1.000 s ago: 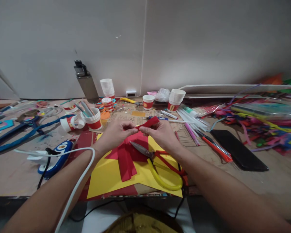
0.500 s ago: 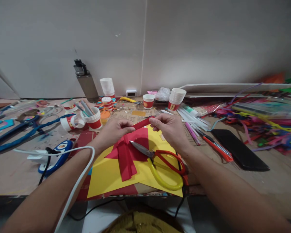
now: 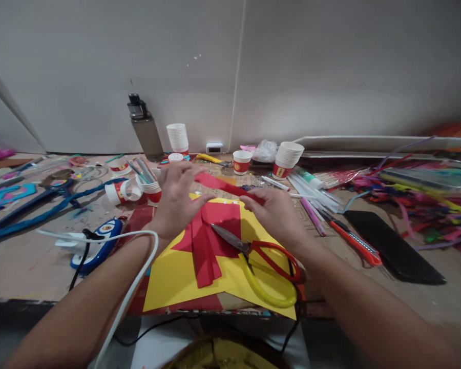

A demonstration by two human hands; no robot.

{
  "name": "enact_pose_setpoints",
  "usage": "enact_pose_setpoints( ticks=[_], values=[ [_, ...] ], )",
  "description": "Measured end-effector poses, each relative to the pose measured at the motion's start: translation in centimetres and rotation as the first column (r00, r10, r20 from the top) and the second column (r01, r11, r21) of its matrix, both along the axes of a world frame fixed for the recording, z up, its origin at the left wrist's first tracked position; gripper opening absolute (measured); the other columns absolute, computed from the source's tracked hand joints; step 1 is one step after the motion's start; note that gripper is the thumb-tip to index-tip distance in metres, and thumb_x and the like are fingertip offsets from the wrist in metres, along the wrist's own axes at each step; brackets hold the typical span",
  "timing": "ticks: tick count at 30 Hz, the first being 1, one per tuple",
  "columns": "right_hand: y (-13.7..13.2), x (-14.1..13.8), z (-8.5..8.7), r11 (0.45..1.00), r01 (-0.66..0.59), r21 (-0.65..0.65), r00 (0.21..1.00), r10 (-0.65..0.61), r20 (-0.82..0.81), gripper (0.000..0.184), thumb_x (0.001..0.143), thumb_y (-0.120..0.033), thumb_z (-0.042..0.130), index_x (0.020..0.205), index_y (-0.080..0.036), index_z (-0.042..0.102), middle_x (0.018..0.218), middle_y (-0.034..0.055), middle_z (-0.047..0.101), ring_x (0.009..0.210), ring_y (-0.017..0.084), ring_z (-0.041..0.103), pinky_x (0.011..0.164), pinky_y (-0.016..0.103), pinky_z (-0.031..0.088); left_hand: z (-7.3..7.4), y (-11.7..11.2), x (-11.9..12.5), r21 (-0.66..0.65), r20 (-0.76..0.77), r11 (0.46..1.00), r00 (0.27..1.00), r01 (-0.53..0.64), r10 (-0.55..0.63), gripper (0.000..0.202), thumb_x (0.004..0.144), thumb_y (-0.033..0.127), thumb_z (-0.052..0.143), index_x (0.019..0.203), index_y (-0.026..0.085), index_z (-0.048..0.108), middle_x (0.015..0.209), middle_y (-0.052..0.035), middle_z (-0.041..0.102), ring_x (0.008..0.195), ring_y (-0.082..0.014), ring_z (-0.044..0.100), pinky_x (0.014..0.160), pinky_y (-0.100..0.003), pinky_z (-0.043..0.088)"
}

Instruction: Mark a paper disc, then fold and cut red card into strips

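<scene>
Since half a second ago, the left hand (image 3: 176, 197) has spread its fingers and lifted them from the red strip (image 3: 226, 184), and the tilt of this strip has turned over: now its left end is the higher one, while before it was the right end. The strip is in the air above the work area, and its right end is pinched narrowly between thumb and fingers of the right hand (image 3: 278, 212). From this grip it reaches leftward, and the other end comes near the left fingers; whether they touch it, I cannot tell. The left grip is wide, with the thumb well apart from the fingers.

Below the hands, two more red strips (image 3: 203, 253) lie partly one over the other, on a red sheet (image 3: 228, 215) and a yellow sheet (image 3: 167, 287). Just to their right rest the scissors (image 3: 248, 247), with blades pointing up and left. Farther to the right are a cutter (image 3: 355, 243) and a black flat object (image 3: 395, 248). Behind the hands stands a single paper cup (image 3: 242, 163).
</scene>
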State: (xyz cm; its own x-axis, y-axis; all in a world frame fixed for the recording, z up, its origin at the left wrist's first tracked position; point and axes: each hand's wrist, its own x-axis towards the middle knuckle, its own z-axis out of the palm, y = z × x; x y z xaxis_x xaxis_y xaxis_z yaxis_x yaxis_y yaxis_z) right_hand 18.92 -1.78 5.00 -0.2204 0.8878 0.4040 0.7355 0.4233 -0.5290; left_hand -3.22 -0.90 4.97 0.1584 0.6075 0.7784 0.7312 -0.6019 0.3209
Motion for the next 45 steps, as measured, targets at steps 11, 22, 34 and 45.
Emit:
enact_pose_setpoints(
  ticks=[11,22,34,45],
  values=[
    [-0.6,-1.0,-0.8,0.984,-0.095,-0.150,0.932,0.035,-0.362,0.029,0.087,-0.040,0.058,0.070,-0.017,0.065,0.062,-0.0001,0.064,0.059,0.013,0.058,0.057,0.024,0.041,-1.0,0.6,1.8,-0.319,0.879,0.548,0.457,0.773,-0.134,0.032,0.067,0.038,0.078,0.084,0.012,0.069,0.075,-0.0060,0.067,0.064,-0.0115,0.056,0.062,-0.025,0.042],
    [-1.5,-1.9,-1.0,0.976,-0.172,-0.134,0.936,0.119,-0.332,0.032,0.088,-0.038,0.056,0.065,-0.017,0.061,0.061,-0.0003,0.061,0.059,0.013,0.053,0.057,0.024,0.037,-0.6,0.6,1.7,-0.132,0.988,0.526,0.151,0.840,0.006,0.031,0.053,0.024,0.087,0.075,0.013,0.068,0.072,-0.0042,0.070,0.058,-0.0084,0.059,0.053,-0.018,0.044],
    [-1.8,-1.8,-1.1,0.988,-0.142,-0.058,0.959,0.123,-0.254,0.029,0.088,-0.036,0.056,0.068,-0.017,0.064,0.063,0.0006,0.063,0.059,0.013,0.056,0.057,0.025,0.037,-0.5,1.0,1.0,-0.128,0.982,0.573,0.185,0.810,-0.042,0.032,0.057,0.030,0.085,0.075,0.012,0.065,0.065,-0.0043,0.069,0.045,-0.0051,0.052,0.046,-0.017,0.041],
    [-1.7,-1.8,-1.0,0.981,-0.152,-0.119,0.956,0.115,-0.269,0.033,0.087,-0.038,0.056,0.062,-0.018,0.060,0.059,0.0008,0.063,0.058,0.014,0.055,0.056,0.025,0.038,-0.2,1.7,-0.2,-0.224,0.962,0.637,0.273,0.737,0.022,0.043,0.054,0.045,0.084,0.067,0.014,0.058,0.047,0.0026,0.054,0.042,-0.0071,0.050,0.036,-0.017,0.028]
  ],
)
